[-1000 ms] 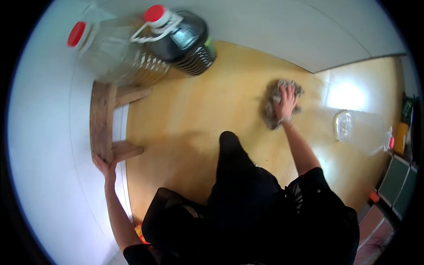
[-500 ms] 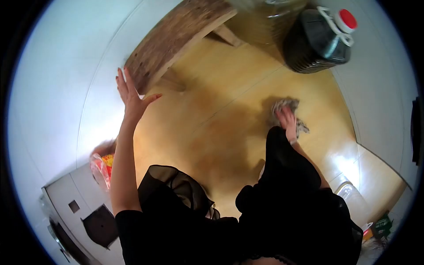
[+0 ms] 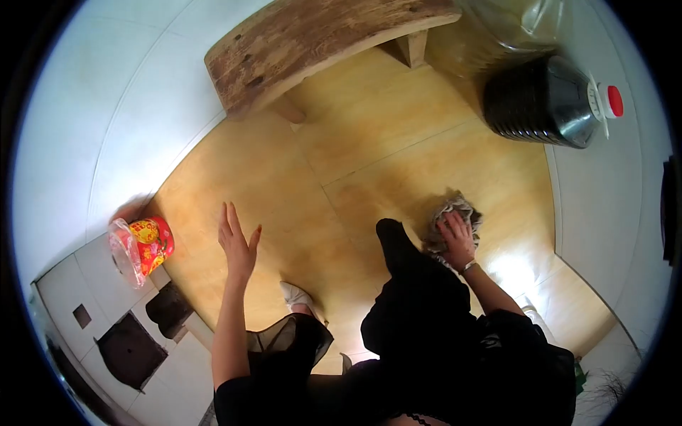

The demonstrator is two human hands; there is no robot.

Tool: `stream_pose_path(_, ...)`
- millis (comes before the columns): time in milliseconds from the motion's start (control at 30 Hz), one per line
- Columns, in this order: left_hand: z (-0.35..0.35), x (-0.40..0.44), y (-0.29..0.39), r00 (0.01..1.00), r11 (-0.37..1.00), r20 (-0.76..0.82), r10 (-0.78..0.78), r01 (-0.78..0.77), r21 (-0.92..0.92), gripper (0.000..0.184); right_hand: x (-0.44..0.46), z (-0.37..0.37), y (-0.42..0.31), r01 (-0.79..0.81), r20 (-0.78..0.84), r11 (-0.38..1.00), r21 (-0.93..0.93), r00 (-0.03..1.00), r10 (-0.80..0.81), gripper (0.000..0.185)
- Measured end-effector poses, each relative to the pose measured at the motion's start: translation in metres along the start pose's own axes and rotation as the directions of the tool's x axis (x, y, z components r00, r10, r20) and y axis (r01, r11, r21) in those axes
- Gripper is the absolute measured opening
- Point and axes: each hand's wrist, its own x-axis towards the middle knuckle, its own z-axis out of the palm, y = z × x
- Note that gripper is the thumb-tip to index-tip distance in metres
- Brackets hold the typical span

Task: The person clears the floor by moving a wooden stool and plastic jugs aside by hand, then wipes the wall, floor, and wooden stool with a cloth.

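Note:
My right hand (image 3: 458,239) presses a crumpled grey-brown rag (image 3: 465,211) against the tan tiled floor (image 3: 341,170), its fingers bent over the cloth. Part of the rag is hidden under the palm. My left hand (image 3: 238,247) hangs in the air above the floor, fingers stretched out and thumb apart, with nothing in it. Its nearest neighbour on the left is a red and yellow patterned container with clear plastic (image 3: 151,241) by the wall. One pale shoe (image 3: 295,295) shows between my arms.
A wooden bench (image 3: 298,53) stands along the far wall. At the far right are a large dark-filled jug (image 3: 543,103) with a red cap and a big clear plastic container (image 3: 497,32). White walls rise on both sides. Tiles with dark cut-outs (image 3: 131,350) lie at lower left.
My left hand has come down and away from the bench end. My right hand has moved slightly nearer with the rag. The view has shifted, showing more of the red container and a shoe.

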Motion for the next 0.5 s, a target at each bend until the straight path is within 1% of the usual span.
stream_pose_path(33,0.011,-0.014,-0.003,1.0,0.999,0.018,-0.022,0.022,-0.026,0.073,0.007,0.013,0.012,0.034,-0.102,0.999,-0.042,0.994,-0.038,0.074)
stream_pose_path(67,0.023,-0.028,-0.005,0.999,0.999,0.028,-0.026,0.027,-0.034,0.073,0.021,0.002,0.008,-0.005,-0.112,0.999,-0.036,0.994,0.001,0.072)
stream_pose_path(100,0.038,-0.042,-0.006,0.995,0.996,0.075,-0.065,0.07,-0.063,0.073,0.042,-0.011,0.0,-0.048,-0.123,0.998,-0.029,0.991,0.044,0.07)
stream_pose_path(133,0.053,-0.053,-0.005,0.987,0.989,0.118,-0.105,0.115,-0.088,0.073,0.067,-0.014,-0.004,-0.068,-0.211,0.997,-0.029,0.976,0.06,0.07)
stream_pose_path(167,0.067,-0.065,-0.001,0.987,0.99,0.126,-0.099,0.111,-0.088,0.072,0.093,-0.018,-0.007,-0.064,-0.297,0.997,-0.047,0.954,0.047,0.069)
stream_pose_path(200,0.075,-0.074,0.009,0.985,0.989,0.136,-0.109,0.122,-0.089,0.072,0.118,-0.027,-0.012,-0.061,-0.314,0.998,-0.03,0.948,0.049,0.067)
stream_pose_path(233,0.081,-0.081,0.02,0.981,0.987,0.16,-0.11,0.127,-0.1,0.072,0.139,-0.034,-0.019,-0.045,-0.368,0.998,-0.053,0.93,0.023,0.066)
stream_pose_path(333,0.091,-0.088,0.049,0.978,0.979,0.177,-0.109,0.136,-0.151,0.071,0.138,-0.033,-0.028,-0.065,-0.374,0.992,-0.105,0.927,0.021,0.065)
stream_pose_path(367,0.088,-0.088,0.058,0.972,0.975,0.208,-0.11,0.146,-0.168,0.07,0.121,-0.019,-0.025,-0.06,-0.327,0.986,-0.157,0.945,0.006,0.063)
stream_pose_path(400,0.083,-0.084,0.065,0.966,0.971,0.236,-0.101,0.148,-0.187,0.069,0.094,-0.013,-0.029,-0.066,-0.204,0.98,-0.187,0.979,0.027,0.061)
stream_pose_path(433,0.077,-0.078,0.07,0.956,0.979,0.276,-0.096,0.142,-0.149,0.066,0.063,-0.007,-0.032,-0.051,-0.094,0.982,-0.18,0.995,0.035,0.064)
stream_pose_path(467,0.078,-0.074,0.068,0.959,0.978,0.266,-0.095,0.14,-0.154,0.066,0.032,0.027,-0.018,0.013,-0.229,0.96,-0.279,0.97,-0.08,0.063)
stream_pose_path(500,0.08,-0.073,0.064,0.963,0.987,0.264,-0.057,0.095,-0.133,0.066,0.009,0.026,-0.017,0.044,-0.161,0.965,-0.258,0.983,-0.088,0.06)
